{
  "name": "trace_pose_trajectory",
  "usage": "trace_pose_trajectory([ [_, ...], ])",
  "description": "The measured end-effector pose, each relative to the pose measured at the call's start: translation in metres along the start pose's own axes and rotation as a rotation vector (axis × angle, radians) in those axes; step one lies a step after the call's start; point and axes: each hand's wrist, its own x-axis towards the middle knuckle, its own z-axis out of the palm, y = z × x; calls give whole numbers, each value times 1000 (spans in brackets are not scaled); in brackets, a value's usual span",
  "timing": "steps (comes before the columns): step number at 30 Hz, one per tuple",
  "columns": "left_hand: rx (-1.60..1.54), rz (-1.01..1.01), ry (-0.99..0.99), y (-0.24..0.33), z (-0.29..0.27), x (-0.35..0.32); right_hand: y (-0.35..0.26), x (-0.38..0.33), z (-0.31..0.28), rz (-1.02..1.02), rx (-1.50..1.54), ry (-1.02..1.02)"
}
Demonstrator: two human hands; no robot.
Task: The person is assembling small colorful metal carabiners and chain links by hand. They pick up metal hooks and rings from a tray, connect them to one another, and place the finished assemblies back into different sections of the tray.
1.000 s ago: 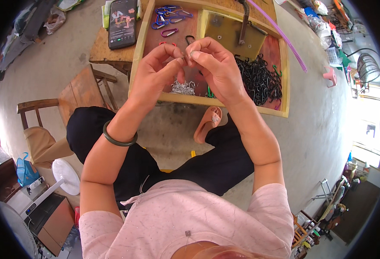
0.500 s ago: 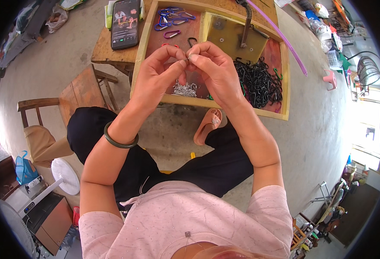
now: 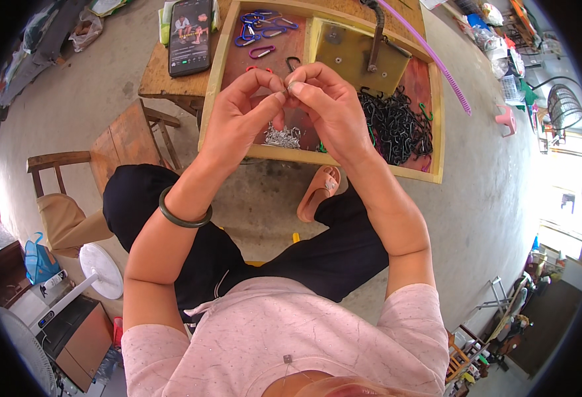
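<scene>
My left hand [image 3: 251, 109] and my right hand [image 3: 327, 106] meet above the near part of a wooden-rimmed tray [image 3: 344, 162]. Thumbs and index fingers are pinched together at the fingertips. A small dark bit shows between them, too covered to name. Just beyond the fingertips is a black carabiner [image 3: 293, 64]. Below my hands lies a heap of small silver metal pieces [image 3: 282, 137]. Several blue carabiners [image 3: 258, 30] and a purple one [image 3: 262, 52] rest at the far left of the tray. Right of my right hand is a pile of black carabiner-like pieces [image 3: 397, 129].
A yellowish metal plate with a lever [image 3: 374, 56] stands in the tray's far right. A phone [image 3: 190, 36] leans on the wooden table [image 3: 162, 76] to the left. A purple coiled strip [image 3: 436, 59] hangs over the tray's right side. A wooden chair [image 3: 125, 142] stands left.
Both hands keep the same pinch at almost the same place. The tray and phone appear shifted very slightly left in the view.
</scene>
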Motion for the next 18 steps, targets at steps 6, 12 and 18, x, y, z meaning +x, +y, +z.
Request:
trace_pose_trajectory([
  [6,55,-69,-48,2,-7,0,2,0,3,4,-22,26],
  [12,33,-38,-23,2,-4,0,2,-1,4,-2,-34,34],
  [18,20,-19,-17,0,-4,0,2,-1,1,0,-7,19],
])
